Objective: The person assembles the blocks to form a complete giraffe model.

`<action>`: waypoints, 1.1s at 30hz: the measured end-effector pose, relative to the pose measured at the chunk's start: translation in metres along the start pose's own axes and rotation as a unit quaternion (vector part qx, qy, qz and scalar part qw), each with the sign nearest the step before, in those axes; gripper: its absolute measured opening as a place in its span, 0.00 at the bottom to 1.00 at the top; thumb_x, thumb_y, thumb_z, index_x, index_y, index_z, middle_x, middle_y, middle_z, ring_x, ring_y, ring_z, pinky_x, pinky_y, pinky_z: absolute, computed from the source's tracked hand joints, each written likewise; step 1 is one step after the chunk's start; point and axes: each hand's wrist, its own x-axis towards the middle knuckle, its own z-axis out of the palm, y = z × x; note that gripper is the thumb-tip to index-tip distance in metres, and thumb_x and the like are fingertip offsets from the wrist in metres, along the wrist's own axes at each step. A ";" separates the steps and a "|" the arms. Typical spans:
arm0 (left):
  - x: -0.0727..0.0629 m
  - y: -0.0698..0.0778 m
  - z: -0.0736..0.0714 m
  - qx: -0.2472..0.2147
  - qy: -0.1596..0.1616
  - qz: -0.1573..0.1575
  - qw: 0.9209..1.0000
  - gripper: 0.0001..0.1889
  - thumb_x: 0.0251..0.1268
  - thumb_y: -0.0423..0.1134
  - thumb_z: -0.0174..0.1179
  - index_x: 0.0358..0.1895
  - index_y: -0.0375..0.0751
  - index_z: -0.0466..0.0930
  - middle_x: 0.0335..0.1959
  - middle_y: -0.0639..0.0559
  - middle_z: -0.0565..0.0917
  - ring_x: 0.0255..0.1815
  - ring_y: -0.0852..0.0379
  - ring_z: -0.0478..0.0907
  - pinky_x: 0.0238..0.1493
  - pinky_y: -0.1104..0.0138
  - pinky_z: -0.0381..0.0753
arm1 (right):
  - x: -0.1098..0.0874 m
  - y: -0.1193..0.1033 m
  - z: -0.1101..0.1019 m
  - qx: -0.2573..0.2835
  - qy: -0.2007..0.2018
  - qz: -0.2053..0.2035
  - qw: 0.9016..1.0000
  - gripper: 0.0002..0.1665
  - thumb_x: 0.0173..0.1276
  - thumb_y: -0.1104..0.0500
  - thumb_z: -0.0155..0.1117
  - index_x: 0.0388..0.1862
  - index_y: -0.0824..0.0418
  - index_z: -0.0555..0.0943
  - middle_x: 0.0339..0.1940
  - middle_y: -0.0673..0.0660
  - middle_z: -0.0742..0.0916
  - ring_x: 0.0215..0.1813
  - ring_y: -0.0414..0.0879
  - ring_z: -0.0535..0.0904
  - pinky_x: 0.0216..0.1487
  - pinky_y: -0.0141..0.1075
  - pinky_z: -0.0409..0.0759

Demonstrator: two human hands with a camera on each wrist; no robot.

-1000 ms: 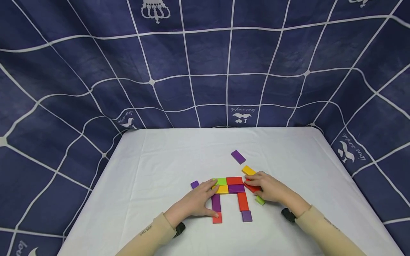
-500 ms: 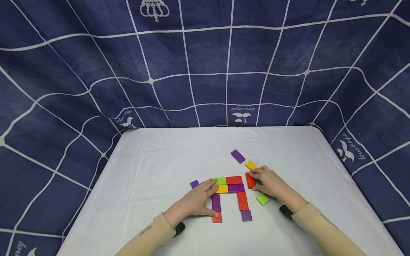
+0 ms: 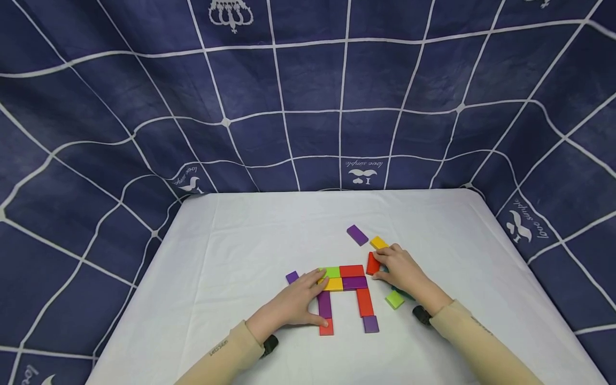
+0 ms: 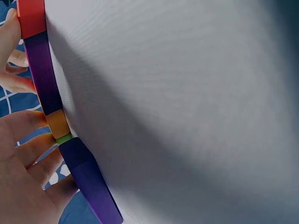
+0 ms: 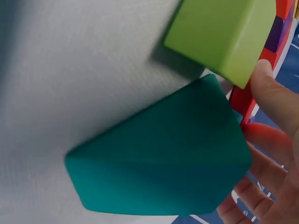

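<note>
Flat coloured blocks on the white table form an arch-like shape: a green block (image 3: pixel 332 272) and a red block (image 3: pixel 352 270) on top, a yellow block (image 3: pixel 334 284) and a purple block (image 3: pixel 355 283) below, with two legs. My left hand (image 3: pixel 292 302) rests along its left side, fingers spread and touching the blocks. Just right of the shape, thumb and index finger of my right hand (image 3: pixel 403 269) pinch a loose red block (image 3: pixel 371 264). Below that hand lie a lime green block (image 3: pixel 394 300) and a teal block (image 5: pixel 159 149), the latter mostly hidden in the head view.
A purple block (image 3: pixel 357 235) and a yellow block (image 3: pixel 378 243) lie loose behind the right hand. Another purple block (image 3: pixel 291 277) shows partly beyond the left hand. A dark blue gridded curtain (image 3: pixel 308 96) surrounds the table (image 3: pixel 250 230) at the back and sides.
My right hand has carried the loose red block away from me and slightly left, turning it more upright. The yellow block has shifted away too. The left hand stays in place.
</note>
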 end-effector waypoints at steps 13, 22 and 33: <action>-0.001 0.001 -0.003 -0.009 -0.002 -0.003 1.000 0.53 0.52 0.68 0.66 0.76 0.42 0.58 0.80 0.49 0.55 0.81 0.50 0.51 0.76 0.57 0.63 | 0.000 0.000 0.002 0.037 0.003 -0.037 0.999 0.36 0.56 0.50 0.76 0.60 0.66 0.80 0.58 0.61 0.84 0.54 0.54 0.75 0.55 0.48 0.80; -0.001 0.001 -0.003 -0.010 -0.003 -0.004 1.000 0.52 0.52 0.68 0.66 0.76 0.43 0.58 0.80 0.49 0.55 0.81 0.50 0.51 0.75 0.57 0.64 | -0.002 0.002 0.004 0.041 -0.005 -0.031 0.999 0.37 0.57 0.48 0.76 0.62 0.64 0.79 0.60 0.60 0.83 0.55 0.54 0.74 0.55 0.47 0.79; -0.001 0.002 -0.002 -0.003 -0.002 -0.003 1.000 0.53 0.52 0.68 0.66 0.76 0.43 0.58 0.80 0.49 0.55 0.81 0.50 0.51 0.76 0.58 0.63 | -0.002 0.003 0.006 0.052 -0.013 -0.020 0.998 0.37 0.58 0.48 0.75 0.63 0.64 0.79 0.61 0.60 0.83 0.57 0.54 0.74 0.59 0.49 0.80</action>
